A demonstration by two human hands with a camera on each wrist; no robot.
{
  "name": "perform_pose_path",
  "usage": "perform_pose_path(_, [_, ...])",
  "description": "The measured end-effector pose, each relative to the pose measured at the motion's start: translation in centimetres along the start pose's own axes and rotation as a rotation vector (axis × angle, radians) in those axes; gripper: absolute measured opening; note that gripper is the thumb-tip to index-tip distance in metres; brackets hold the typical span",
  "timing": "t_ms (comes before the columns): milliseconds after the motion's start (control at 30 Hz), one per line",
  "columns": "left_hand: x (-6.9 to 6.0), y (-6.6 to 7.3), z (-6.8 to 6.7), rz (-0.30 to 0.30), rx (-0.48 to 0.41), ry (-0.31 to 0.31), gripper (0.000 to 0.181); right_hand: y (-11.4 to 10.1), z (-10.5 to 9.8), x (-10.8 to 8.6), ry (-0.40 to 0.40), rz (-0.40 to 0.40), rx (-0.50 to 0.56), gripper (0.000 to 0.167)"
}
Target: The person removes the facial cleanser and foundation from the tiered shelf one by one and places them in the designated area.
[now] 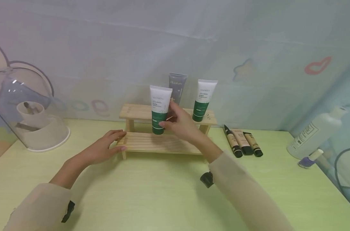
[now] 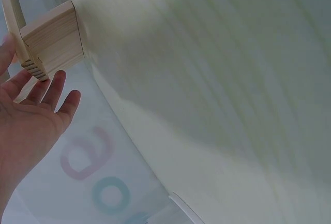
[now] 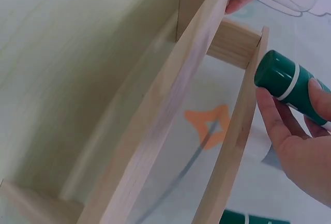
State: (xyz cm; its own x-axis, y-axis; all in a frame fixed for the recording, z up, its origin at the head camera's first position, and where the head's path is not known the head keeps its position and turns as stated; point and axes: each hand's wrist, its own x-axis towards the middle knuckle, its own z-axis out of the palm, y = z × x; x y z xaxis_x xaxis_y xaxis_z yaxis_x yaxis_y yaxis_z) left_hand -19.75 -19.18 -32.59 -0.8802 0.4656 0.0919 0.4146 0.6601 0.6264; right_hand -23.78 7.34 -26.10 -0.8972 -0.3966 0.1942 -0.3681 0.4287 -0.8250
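Note:
My right hand (image 1: 183,123) pinches a white-and-green squeeze tube (image 1: 160,109), held upright with its green cap down over the two-tier wooden rack (image 1: 160,142). The right wrist view shows thumb and fingers round the tube's green lower part (image 3: 282,76). At the rack's left end, my left hand (image 1: 104,149) grips the lower board, its thumb at the front edge. A matching white-and-green tube (image 1: 204,101) stands on the upper tier at the right. Behind the held tube is a grey-blue tube (image 1: 177,85), its lower part hidden.
Several beige-and-black tubes (image 1: 242,142) lie right of the rack. Farther right are a white bottle (image 1: 314,134) and a purple nail polish bottle (image 1: 310,159). A clear-domed white organizer (image 1: 45,128) stands at the left. A printed curtain (image 1: 134,54) hangs behind the table.

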Motion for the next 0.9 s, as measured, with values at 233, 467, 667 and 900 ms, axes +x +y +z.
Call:
perform_pose_path(233, [0.0,0.0,0.0,-0.004,-0.005,-0.002,0.060,1.2,-2.3,-1.5,-0.104,0.030,0.035,0.042])
perform_pose_path(467, [0.0,0.1,0.0,-0.006,-0.001,-0.005,0.061,2.4,-4.0,-2.5,-0.187,0.074,0.086,0.047])
perform_pose_path(667, [0.0,0.1,0.0,-0.007,-0.004,-0.005,0.060,3.1,-5.3,-3.3,-0.237,0.116,0.093,0.050])
perform_pose_path(900, [0.0,0.0,0.0,-0.013,-0.016,-0.006,0.061,4.0,-6.7,-4.5,-0.298,0.168,0.119,0.052])
